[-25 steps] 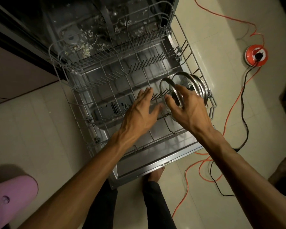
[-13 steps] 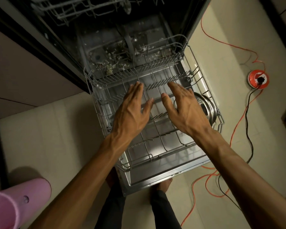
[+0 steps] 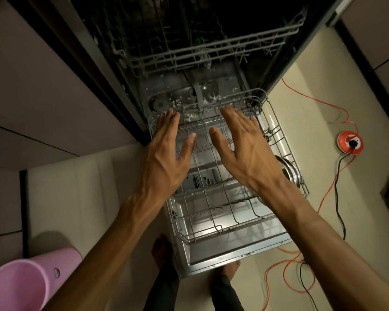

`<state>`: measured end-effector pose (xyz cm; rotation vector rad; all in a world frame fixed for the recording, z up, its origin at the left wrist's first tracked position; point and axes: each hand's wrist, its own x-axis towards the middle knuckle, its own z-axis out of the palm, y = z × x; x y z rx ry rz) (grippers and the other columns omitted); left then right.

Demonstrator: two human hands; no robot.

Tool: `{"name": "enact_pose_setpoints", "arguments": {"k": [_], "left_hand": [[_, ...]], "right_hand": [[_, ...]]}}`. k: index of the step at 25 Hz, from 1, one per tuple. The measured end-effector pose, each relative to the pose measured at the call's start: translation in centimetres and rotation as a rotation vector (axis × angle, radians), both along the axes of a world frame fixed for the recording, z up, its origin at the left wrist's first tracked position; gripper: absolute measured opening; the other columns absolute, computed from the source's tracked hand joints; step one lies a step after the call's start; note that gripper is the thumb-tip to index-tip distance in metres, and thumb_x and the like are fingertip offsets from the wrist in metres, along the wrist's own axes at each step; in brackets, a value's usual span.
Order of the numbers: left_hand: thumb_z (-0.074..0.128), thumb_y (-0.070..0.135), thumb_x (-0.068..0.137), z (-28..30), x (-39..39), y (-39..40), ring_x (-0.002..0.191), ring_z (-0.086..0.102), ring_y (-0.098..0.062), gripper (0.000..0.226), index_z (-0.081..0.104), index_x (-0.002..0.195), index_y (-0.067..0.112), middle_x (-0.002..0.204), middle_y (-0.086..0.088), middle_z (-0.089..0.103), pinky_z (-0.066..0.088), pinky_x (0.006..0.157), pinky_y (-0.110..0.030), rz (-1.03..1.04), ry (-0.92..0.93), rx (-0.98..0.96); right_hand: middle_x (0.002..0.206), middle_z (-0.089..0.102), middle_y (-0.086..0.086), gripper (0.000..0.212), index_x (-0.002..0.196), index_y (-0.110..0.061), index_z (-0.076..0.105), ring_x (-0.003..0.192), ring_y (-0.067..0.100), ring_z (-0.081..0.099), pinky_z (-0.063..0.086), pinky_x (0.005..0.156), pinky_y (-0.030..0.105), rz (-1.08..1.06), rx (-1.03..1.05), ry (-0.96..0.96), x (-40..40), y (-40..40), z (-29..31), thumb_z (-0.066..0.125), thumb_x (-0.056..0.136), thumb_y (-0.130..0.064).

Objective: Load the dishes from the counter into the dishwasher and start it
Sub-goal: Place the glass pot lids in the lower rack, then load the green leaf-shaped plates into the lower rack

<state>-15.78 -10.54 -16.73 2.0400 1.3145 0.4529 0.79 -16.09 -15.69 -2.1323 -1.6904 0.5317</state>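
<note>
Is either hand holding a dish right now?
No, the left hand and right hand are both flat and empty above the lower rack.

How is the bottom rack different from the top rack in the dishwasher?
The bottom rack is pulled out over the open door; the top rack sits inside. The bottom rack holds steel plates on edge; no dishes show plainly in the top rack. Both are grey wire.

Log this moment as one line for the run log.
left hand open | right hand open | both over lower rack, holding nothing | steel plates racked at right
</note>
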Motion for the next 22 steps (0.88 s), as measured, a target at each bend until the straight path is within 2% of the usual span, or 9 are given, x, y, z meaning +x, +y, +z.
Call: {"name": "enact_pose_setpoints", "arguments": {"k": [6, 14, 19, 22], "left_hand": [[0.034, 0.046, 0.102, 5.4, -3.1, 3.4, 0.149, 0.010, -0.011, 0.063, 0.021, 0.154, 0.013, 0.162, -0.002, 0.016, 0.012, 0.120, -0.024, 0.055, -0.041, 0.052], [0.031, 0.045, 0.102, 12.9, -7.2, 6.9, 0.149, 0.006, -0.008, 0.062, 0.022, 0.154, 0.012, 0.162, -0.001, 0.016, 0.007, 0.114, -0.013, 0.143, -0.097, 0.107], [0.031, 0.044, 0.102, 17.4, -9.6, 8.9, 0.149, 0.007, -0.010, 0.061, 0.022, 0.154, 0.012, 0.162, -0.002, 0.017, 0.010, 0.116, -0.018, 0.175, -0.125, 0.134], [0.031, 0.046, 0.101, 20.1, -11.0, 9.7, 0.149, 0.008, -0.010, 0.062, 0.023, 0.154, 0.013, 0.162, -0.001, 0.017, 0.014, 0.121, -0.026, 0.203, -0.147, 0.148]], "right_hand": [[0.159, 0.027, 0.007, 0.065, 0.153, -0.012, 0.027, 0.149, 0.016, 0.019, 0.004, 0.122, 0.038, 0.051, 0.064, -0.021, -3.0, 3.3, 5.5, 0.024, 0.103, -0.053], [0.159, 0.027, 0.009, 0.064, 0.152, -0.011, 0.027, 0.149, 0.019, 0.020, 0.008, 0.123, 0.044, 0.117, 0.144, -0.034, -7.1, 8.6, 12.7, 0.026, 0.103, -0.052], [0.158, 0.030, 0.009, 0.062, 0.151, -0.010, 0.029, 0.148, 0.019, 0.021, 0.011, 0.122, 0.046, 0.142, 0.217, -0.020, -9.7, 11.3, 17.3, 0.028, 0.104, -0.050], [0.157, 0.031, 0.009, 0.061, 0.151, -0.011, 0.030, 0.148, 0.019, 0.021, 0.011, 0.123, 0.045, 0.155, 0.241, -0.019, -11.0, 12.1, 19.9, 0.029, 0.104, -0.050]]}}
